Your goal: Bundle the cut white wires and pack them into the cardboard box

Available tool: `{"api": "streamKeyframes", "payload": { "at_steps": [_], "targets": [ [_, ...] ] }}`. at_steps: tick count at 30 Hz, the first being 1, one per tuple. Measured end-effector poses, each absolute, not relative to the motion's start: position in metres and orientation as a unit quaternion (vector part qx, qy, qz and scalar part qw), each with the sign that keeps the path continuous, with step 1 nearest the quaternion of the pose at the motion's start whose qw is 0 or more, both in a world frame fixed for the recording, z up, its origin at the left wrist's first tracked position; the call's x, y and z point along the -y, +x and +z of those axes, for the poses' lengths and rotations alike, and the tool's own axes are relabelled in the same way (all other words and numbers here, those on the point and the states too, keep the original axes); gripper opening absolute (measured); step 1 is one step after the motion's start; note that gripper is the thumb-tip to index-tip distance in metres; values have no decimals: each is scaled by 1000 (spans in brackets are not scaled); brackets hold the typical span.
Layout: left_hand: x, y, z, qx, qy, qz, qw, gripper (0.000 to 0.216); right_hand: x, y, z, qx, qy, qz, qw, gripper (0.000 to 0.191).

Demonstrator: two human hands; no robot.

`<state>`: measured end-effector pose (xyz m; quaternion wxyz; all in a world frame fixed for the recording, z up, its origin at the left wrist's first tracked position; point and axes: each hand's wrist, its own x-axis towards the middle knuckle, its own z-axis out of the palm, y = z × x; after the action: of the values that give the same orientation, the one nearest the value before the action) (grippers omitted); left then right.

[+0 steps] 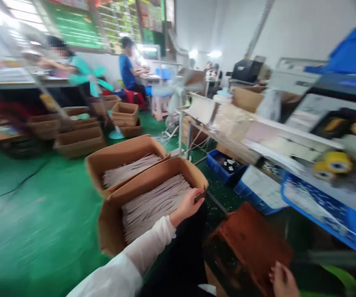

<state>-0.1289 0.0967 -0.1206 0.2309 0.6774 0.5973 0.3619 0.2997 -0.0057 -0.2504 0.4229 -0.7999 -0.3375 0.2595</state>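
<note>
My left hand (188, 206), in a white sleeve, is closed at the near right corner of an open cardboard box (111, 231). A small dark thing (200, 195) shows between its thumb and fingers, too blurred to name. Inside that box lies a thick layer of thin greyish strips (156, 206). A second cardboard box (125, 150) with similar strips stands right behind it. At the lower right my right hand (283, 281) has its curled fingers on the edge of a reddish-brown stool (252, 239). Part of this hand is cut off by the frame.
A workbench (270, 138) runs along the right, with a yellow tape measure-like object (334, 165) on it. Blue bins (224, 167) sit beneath. More cardboard boxes (79, 142), a fan (93, 78) and seated people occupy the left and back. A black cable (14, 187) crosses the green floor.
</note>
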Motion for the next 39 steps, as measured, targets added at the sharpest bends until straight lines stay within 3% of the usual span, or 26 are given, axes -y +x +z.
{"api": "streamKeyframes", "payload": {
  "at_steps": [4, 10, 17, 21, 26, 39],
  "targets": [
    [-119, -92, -77, -488, 743, 408, 208, 27, 7, 298, -254, 345, -785, 281, 432, 63],
    [-162, -44, 17, -348, 816, 458, 52, 30, 14, 292, -254, 357, -775, 260, 453, 52],
    [-203, 0, 94, -326, 851, 407, -57, 46, 12, 291, -253, 355, -776, 262, 451, 49],
    [-231, 17, 111, -356, 869, 324, -115, 59, 11, 292, -253, 363, -777, 255, 446, 48],
    [-263, 23, 117, -364, 883, 255, -151, 58, 10, 293, -256, 366, -777, 257, 442, 48],
    [-272, 14, 133, -312, 924, 142, -171, 31, 9, 294, -254, 381, -778, 225, 445, 40]
  ]
}}
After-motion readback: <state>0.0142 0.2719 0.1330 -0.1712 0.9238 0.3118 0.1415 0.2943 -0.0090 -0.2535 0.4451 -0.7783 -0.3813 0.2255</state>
